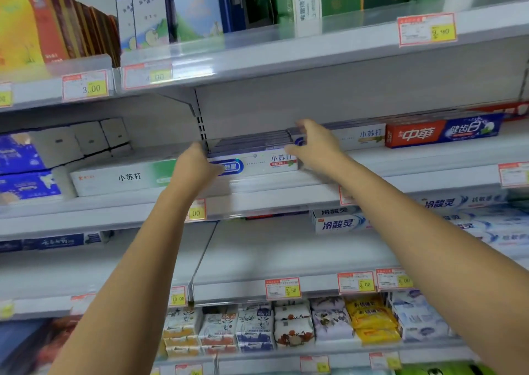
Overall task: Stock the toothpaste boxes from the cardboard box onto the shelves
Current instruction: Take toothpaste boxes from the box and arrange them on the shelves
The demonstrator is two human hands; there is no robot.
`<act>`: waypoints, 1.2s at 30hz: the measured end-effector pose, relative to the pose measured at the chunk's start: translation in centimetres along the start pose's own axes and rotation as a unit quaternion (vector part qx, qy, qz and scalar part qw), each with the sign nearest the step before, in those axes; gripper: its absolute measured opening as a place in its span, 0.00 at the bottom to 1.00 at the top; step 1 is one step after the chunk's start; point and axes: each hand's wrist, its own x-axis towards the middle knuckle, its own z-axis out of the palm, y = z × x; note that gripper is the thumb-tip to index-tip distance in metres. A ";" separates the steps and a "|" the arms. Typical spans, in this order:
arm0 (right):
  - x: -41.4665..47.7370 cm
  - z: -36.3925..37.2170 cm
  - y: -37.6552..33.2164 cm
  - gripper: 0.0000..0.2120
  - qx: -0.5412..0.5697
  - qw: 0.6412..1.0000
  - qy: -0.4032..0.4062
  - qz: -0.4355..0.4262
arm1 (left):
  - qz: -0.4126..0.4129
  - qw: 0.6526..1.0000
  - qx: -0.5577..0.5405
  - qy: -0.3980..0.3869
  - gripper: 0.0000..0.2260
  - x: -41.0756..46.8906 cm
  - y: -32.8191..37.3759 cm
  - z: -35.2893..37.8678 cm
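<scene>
Head view: we look up and forward at grey metal shop shelves, with both bare forearms reaching to the middle level.
Toothpaste boxes: a stack of long white cardboard toothpaste boxes (257, 163) with blue and red print lies flat on the grey metal shelf (415, 157), front face towards us, just right of the slotted upright.
Left grip (197, 168): we see it closed on the stack's left end, thumb across the front face; the fingers are hidden.
Right grip (315, 142): it clasps the right end, fingers over the top, thumb on the front.
Left neighbour: a long white-and-green carton (126, 177) lies just beside the left grip.
Right neighbour: a red-and-blue carton (440, 132) lies farther right on the same shelf.
Below: red-and-yellow price tags (282, 288) on the rail above wrapped soap packs (254, 329).
</scene>
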 end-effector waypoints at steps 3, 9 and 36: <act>-4.2 -1.0 0.3 0.09 0.059 0.993 0.065 -0.082 | 0.110 0.973 -0.168 0.110 0.12 -6.5 1.5 1.0; -15.0 -0.6 5.0 0.18 -0.010 0.987 -0.152 -0.043 | 0.113 0.956 -0.255 -0.094 0.23 -18.6 -0.1 9.0; -62.3 32.1 51.6 0.12 -0.075 0.757 -0.436 0.480 | -0.246 0.829 -0.046 -0.500 0.09 -56.9 -22.2 57.7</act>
